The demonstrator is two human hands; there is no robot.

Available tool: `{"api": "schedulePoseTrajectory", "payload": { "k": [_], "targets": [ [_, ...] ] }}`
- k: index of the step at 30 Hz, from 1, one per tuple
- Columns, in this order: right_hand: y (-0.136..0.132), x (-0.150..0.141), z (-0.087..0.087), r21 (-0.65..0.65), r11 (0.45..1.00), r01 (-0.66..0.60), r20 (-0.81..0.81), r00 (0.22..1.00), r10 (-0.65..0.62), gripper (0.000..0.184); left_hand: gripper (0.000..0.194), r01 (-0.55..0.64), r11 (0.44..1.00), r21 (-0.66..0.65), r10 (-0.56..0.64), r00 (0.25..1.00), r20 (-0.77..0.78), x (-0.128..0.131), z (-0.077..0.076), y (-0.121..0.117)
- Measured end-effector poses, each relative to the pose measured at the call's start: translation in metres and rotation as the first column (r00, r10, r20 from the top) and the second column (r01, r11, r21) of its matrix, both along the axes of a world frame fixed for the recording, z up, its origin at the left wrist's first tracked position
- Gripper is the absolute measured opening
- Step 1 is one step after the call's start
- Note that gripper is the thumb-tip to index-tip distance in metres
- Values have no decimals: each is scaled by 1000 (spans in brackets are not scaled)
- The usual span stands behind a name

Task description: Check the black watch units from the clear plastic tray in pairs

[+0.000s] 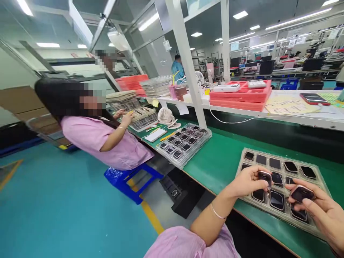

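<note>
My left hand (251,182) pinches a dark smartwatch case (264,178) with a pale metal rim between thumb and fingers. In my right hand (322,204) is a second smartwatch case (302,193), its dark face tilted upward under my thumb. Both are held just above a clear plastic tray (321,175), whose pockets contain several more black-faced watch cases (276,200). Two flat dark pockets or pieces lie in its back row; which they are I cannot tell. My hands cover part of the tray's middle and right side.
A second stack of trays (185,163) with watch cases stands left on the green bench (223,152). Beyond it are a small fan (165,116) and a seated co-worker (102,139) in pink. Red foam trays (239,102) and a phone (314,99) rest on the shelf above.
</note>
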State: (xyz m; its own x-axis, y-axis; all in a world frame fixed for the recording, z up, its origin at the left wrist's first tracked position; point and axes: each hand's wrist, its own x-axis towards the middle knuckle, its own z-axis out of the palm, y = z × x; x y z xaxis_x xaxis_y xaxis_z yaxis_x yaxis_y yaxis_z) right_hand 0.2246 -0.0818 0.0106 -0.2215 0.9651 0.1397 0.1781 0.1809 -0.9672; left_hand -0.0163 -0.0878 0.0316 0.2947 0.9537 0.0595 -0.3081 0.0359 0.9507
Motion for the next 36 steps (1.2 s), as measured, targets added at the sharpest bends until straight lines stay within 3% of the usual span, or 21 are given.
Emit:
{"api": "schedulePoseTrajectory", "payload": {
  "k": [3,9,21,26,30,33,36],
  "targets": [
    [-7,-4,9,-78,996,-50,-52,998,46,43,45,-2,1000,10,2,1000,9,0,-1,-1],
    [-19,-16,28,-103,993,-52,-146,989,36,41,40,-38,999,10,39,999,-28,3,0,1],
    [-22,-16,27,-97,994,-55,-128,991,42,36,42,-36,999,16,38,993,-113,6,-8,4],
    [0,-8,24,-137,975,-177,-253,958,138,58,66,46,995,-84,-45,999,17,0,-13,12],
    [34,0,19,-272,911,-311,-381,904,195,66,71,55,985,-166,-44,997,68,-4,-14,16],
    [54,0,12,-326,854,-407,-453,859,236,62,75,33,986,-164,-26,999,45,-5,-15,18],
    [58,-4,6,-282,856,-433,-430,855,291,53,74,4,992,-125,-5,1000,-7,-4,-20,17]
  ]
}}
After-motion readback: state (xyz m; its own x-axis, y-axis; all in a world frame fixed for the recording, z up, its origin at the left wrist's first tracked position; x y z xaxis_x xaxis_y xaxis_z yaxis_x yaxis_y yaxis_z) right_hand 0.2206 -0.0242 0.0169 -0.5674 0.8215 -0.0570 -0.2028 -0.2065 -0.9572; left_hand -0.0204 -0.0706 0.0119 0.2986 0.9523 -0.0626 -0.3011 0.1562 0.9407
